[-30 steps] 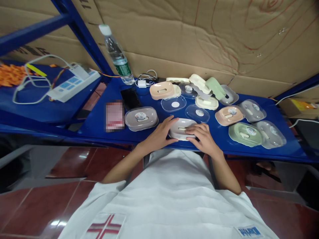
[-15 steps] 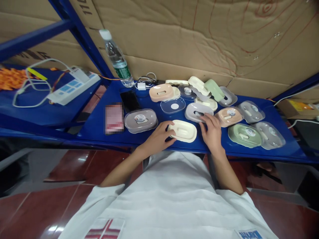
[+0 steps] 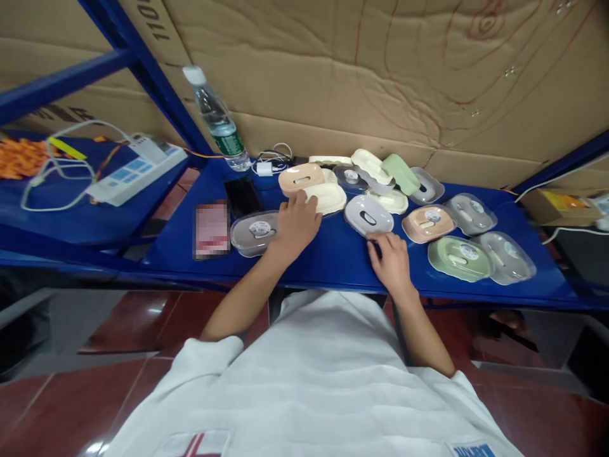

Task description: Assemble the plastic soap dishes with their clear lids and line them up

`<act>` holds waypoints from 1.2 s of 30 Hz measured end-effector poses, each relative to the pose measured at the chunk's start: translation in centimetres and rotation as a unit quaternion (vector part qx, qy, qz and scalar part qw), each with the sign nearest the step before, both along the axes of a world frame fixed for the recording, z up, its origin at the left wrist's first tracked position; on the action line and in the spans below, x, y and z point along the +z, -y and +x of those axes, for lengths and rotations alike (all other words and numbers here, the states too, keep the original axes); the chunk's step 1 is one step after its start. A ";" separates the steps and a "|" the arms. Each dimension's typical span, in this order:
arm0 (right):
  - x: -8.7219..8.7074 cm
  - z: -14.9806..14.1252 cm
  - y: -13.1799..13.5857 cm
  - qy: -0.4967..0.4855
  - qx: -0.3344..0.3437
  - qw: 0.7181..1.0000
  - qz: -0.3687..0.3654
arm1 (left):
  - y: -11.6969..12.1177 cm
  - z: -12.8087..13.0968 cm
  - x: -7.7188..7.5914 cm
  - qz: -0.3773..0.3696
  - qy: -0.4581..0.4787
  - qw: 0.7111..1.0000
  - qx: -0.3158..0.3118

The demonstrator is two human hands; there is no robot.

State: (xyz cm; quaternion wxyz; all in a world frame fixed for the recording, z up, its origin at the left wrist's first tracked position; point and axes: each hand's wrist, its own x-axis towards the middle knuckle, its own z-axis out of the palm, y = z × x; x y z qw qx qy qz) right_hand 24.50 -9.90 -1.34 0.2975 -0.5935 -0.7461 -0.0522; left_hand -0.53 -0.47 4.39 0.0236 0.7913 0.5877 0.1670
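Observation:
My left hand [image 3: 295, 222] reaches forward over the blue shelf [image 3: 333, 260], its fingers closed on the left edge of a cream soap dish [image 3: 330, 198]. That dish lies just in front of a peach dish [image 3: 299, 178]. My right hand [image 3: 391, 257] rests flat on the shelf with its fingers spread. Its fingertips lie just in front of a grey dish with a slot [image 3: 368, 216] and hold nothing. A lidded grey dish [image 3: 252, 231] sits left of my left wrist.
Several more soap dishes and clear lids fill the back and right, among them a peach one [image 3: 428, 222] and a green one [image 3: 459, 257]. A water bottle [image 3: 216, 120], a phone [image 3: 240, 193], a power strip [image 3: 137, 171] and cables lie left. Cardboard stands behind.
My left hand carried the cream dish from the shelf's front edge back and left to the peach dish. My right hand set the grey dish down further back, then drew back.

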 end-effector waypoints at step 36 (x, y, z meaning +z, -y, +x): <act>0.9 -1.2 1.2 -0.164 0.190 0.968 -0.018 | 8.4 -2.9 -7.4 -0.008 0.243 0.959 -0.146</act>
